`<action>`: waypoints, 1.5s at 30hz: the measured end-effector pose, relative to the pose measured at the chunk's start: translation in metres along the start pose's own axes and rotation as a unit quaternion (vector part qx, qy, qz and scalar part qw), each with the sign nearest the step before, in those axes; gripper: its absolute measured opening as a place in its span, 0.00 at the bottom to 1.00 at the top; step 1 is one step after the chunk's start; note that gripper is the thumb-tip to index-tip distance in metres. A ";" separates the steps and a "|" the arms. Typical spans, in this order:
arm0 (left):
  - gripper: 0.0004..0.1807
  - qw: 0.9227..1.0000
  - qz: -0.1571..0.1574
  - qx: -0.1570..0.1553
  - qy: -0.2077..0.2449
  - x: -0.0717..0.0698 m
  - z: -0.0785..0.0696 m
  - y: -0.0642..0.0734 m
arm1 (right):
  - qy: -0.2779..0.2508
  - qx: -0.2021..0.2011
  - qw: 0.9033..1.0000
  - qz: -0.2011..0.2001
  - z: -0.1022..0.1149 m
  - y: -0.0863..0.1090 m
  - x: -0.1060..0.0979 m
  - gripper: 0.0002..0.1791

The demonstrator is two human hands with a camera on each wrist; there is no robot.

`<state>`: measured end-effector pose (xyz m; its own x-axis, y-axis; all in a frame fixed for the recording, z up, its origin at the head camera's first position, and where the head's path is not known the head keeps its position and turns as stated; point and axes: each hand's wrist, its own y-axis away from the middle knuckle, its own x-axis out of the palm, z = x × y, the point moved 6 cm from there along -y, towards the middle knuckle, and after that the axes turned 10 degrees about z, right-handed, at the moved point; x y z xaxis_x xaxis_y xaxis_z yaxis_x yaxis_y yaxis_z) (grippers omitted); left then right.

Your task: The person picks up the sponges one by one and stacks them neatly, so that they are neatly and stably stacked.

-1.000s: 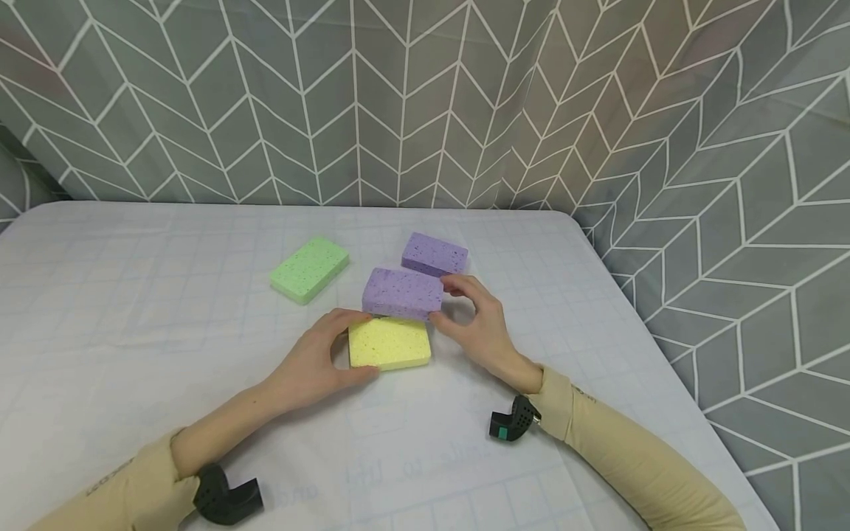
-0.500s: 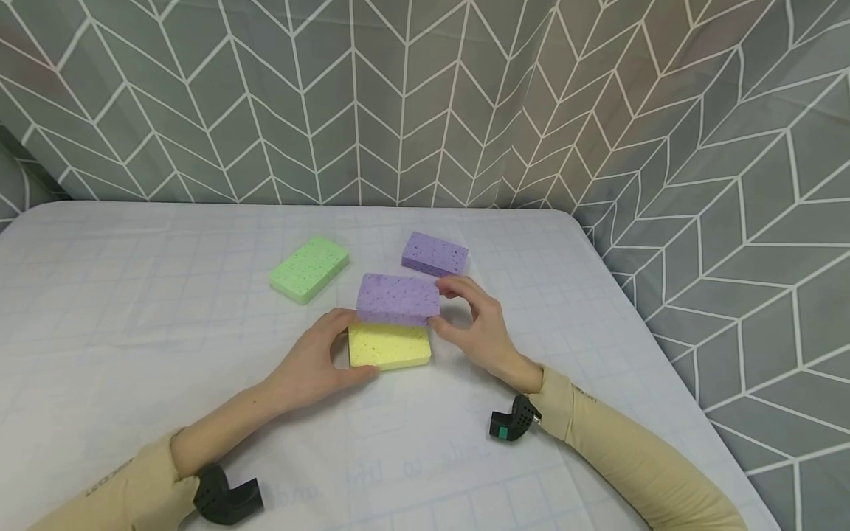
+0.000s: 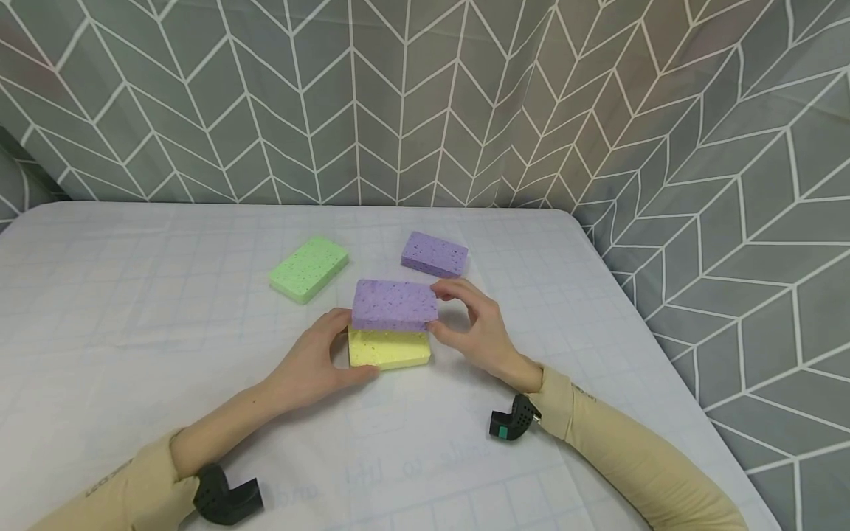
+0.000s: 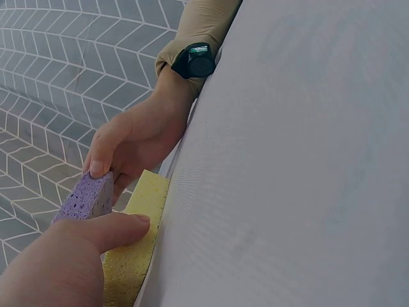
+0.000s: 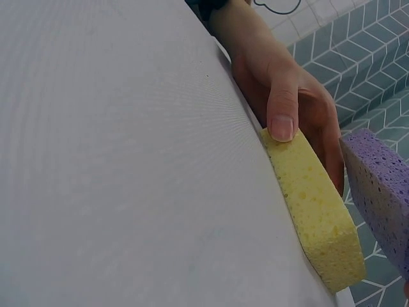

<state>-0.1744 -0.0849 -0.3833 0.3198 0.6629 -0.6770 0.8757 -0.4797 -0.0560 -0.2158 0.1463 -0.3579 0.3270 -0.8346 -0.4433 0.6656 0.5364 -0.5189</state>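
A yellow sponge [image 3: 390,352] lies flat on the white-covered table, and my left hand [image 3: 327,359] grips its left end, thumb along the near side. Just above it, a purple sponge [image 3: 395,304] is pinched at its right end between the thumb and fingers of my right hand [image 3: 479,324]. In the head view the purple sponge covers the far part of the yellow one. The right wrist view shows a gap between the raised purple sponge [image 5: 377,185] and the yellow sponge [image 5: 313,211], whose near corner my left thumb presses.
A second purple sponge [image 3: 434,254] lies farther back, behind the held one. To the left of it rests a green sponge [image 3: 309,269]. The white tablecloth [image 3: 166,295] ends at a patterned grey curtain [image 3: 372,103] behind and on the right.
My right hand has brought the purple sponge slightly toward me and to the left, over more of the yellow sponge. The left hand and the yellow sponge have stayed in place.
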 end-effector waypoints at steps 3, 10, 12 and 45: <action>0.41 1.000 -0.001 0.003 0.005 0.000 0.000 0.000 | -0.021 -0.012 1.000 0.005 -0.001 0.001 0.000 0.28; 0.40 1.000 -0.001 0.001 0.007 0.000 0.001 0.000 | -0.042 -0.030 0.999 0.016 -0.002 0.001 0.001 0.28; 0.41 1.000 -0.001 0.000 0.009 0.000 0.001 -0.001 | -0.044 -0.034 0.998 0.018 -0.001 0.000 0.001 0.28; 0.49 0.999 -0.014 0.003 0.036 -0.002 0.002 -0.002 | -0.067 -0.055 0.994 0.071 0.004 -0.001 0.006 0.28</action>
<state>-0.1778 -0.0861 -0.3832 0.3199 0.7160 -0.6205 0.8829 -0.4630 -0.0790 -0.2120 0.1403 -0.3575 0.5037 -0.7550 -0.4199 0.5318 0.6540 -0.5379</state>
